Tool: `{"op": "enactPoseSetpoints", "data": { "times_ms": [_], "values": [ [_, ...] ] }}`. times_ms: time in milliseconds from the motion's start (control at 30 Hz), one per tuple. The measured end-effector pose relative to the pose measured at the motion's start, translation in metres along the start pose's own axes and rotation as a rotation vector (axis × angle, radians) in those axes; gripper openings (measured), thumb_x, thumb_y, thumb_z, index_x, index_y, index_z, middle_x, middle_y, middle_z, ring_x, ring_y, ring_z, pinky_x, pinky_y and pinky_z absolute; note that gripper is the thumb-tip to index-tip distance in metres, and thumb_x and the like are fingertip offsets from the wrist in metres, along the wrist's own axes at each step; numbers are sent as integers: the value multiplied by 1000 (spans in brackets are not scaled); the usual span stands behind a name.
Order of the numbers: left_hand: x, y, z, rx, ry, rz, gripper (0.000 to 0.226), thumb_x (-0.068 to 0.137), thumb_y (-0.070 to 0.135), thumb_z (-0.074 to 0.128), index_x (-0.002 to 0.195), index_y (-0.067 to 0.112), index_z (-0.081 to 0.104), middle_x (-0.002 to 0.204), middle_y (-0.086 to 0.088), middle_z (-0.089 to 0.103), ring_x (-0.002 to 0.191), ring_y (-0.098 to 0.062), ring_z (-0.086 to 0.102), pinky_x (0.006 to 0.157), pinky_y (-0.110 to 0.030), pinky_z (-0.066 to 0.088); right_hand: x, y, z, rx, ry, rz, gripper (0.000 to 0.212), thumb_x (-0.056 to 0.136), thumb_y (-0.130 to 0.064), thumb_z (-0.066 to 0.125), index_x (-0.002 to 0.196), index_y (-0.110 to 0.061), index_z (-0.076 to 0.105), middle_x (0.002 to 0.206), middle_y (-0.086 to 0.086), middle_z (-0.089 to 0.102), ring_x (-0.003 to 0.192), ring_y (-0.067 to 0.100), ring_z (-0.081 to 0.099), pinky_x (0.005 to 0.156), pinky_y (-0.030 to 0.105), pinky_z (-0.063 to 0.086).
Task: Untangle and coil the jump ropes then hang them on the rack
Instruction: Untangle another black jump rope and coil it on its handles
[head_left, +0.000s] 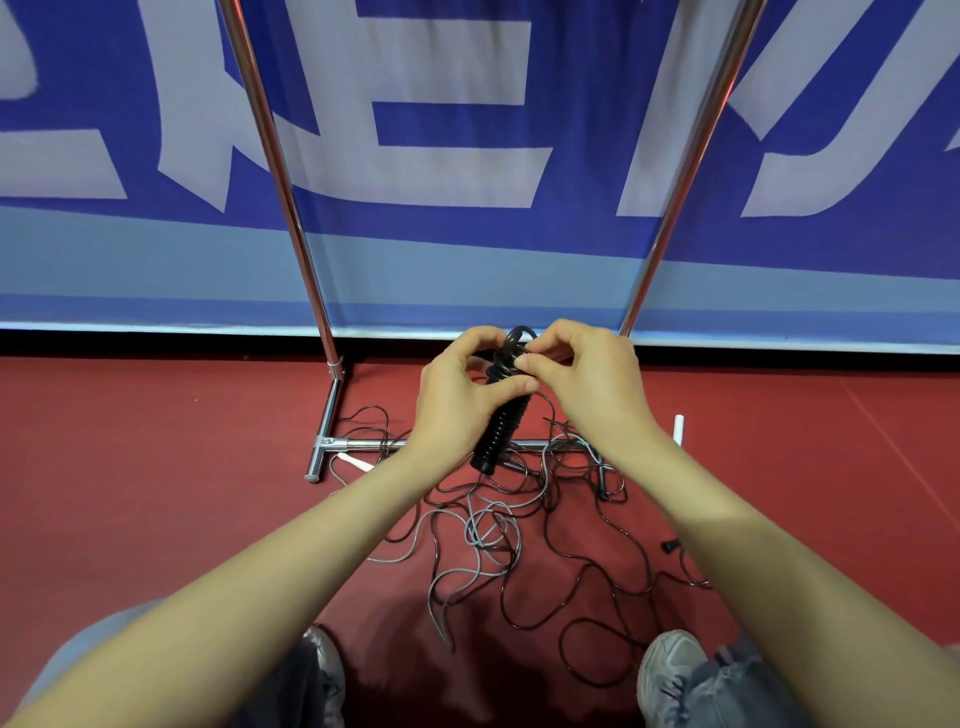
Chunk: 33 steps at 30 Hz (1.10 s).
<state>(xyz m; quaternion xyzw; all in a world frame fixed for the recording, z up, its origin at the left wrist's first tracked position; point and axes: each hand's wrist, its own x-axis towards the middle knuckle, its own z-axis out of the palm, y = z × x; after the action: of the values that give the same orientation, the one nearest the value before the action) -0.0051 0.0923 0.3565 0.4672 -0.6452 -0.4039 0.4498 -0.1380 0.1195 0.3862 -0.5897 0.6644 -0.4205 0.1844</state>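
A black ribbed jump-rope handle (501, 428) hangs tilted in the air with black cord looped at its top. My left hand (457, 395) grips the handle's upper part, thumb across it. My right hand (587, 379) pinches the black cord loop at the handle's top. Below, a tangle of thin black rope (597, 561) and grey rope (472, 540) lies spread on the red floor. The metal rack (291, 208) stands behind, its two poles rising out of view and its base bar (363, 443) on the floor.
A white handle (678, 428) lies right of the rack base and another white handle (356, 461) near its left foot. A small black handle end (670, 544) lies at the right. A blue and white banner (467, 156) hangs behind. My shoes (670, 670) are at the bottom.
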Motion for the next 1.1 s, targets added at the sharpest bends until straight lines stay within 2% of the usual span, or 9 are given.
{"op": "enactPoseSetpoints", "data": {
  "times_ms": [167,233,300,367,467,633,833,1000,1100],
  "values": [
    [-2,-2,0,-33,-93,38,33,80,15,76,108,28,64,109,13,67,99,-8,62,88,-20,45,5,3,-3,-43,42,-47,6,81,-17,73,80,-14,69,74,-3,68,74,17,64,78,37,50],
    [-1,3,-3,-197,-169,-58,22,90,13,62,109,24,68,111,7,70,105,-10,63,94,-29,47,6,7,-6,-28,61,-79,4,80,-15,74,80,-13,70,77,0,68,73,18,61,76,39,50],
    [2,8,-8,-369,-185,-197,18,96,13,53,97,22,69,104,3,71,100,-11,63,85,-32,50,4,8,-5,-33,63,-160,6,80,-14,74,83,-10,72,79,2,67,71,20,58,73,41,49],
    [6,13,-14,-490,-206,-295,15,96,16,53,90,18,67,97,2,72,93,-12,64,79,-33,52,2,7,-5,-79,62,-272,9,81,-13,73,86,-5,72,80,4,67,70,20,55,71,42,49],
    [11,15,-22,-620,-276,-408,13,94,14,56,94,13,69,96,-2,72,93,-17,66,87,-41,54,4,6,-9,-168,59,-407,15,80,-16,68,85,-2,71,79,7,68,72,27,60,68,40,52],
    [16,9,-32,-613,-439,-525,20,79,15,65,98,9,69,96,-5,73,95,-15,68,87,-43,56,2,6,-12,-296,7,-594,17,82,-19,62,81,-2,69,73,9,65,67,31,61,61,35,51],
    [15,10,-38,-347,-516,-350,10,81,9,67,86,1,67,107,-2,68,95,-16,66,87,-36,57,-1,11,-17,-368,-125,-650,22,84,-23,57,89,-3,64,76,7,66,69,29,62,67,31,47],
    [8,4,-35,-113,-354,-99,9,84,8,70,90,1,70,123,8,55,103,-8,62,92,-25,50,-4,12,-11,-341,-100,-682,33,85,-24,55,108,-5,69,84,7,69,75,25,62,72,25,43],
    [10,6,-37,-160,-363,-164,6,84,5,69,88,1,67,123,5,56,100,-10,62,85,-19,50,-2,11,-8,-304,-160,-647,30,86,-25,56,106,-9,71,85,6,68,73,21,60,72,25,44]
  ]
}}
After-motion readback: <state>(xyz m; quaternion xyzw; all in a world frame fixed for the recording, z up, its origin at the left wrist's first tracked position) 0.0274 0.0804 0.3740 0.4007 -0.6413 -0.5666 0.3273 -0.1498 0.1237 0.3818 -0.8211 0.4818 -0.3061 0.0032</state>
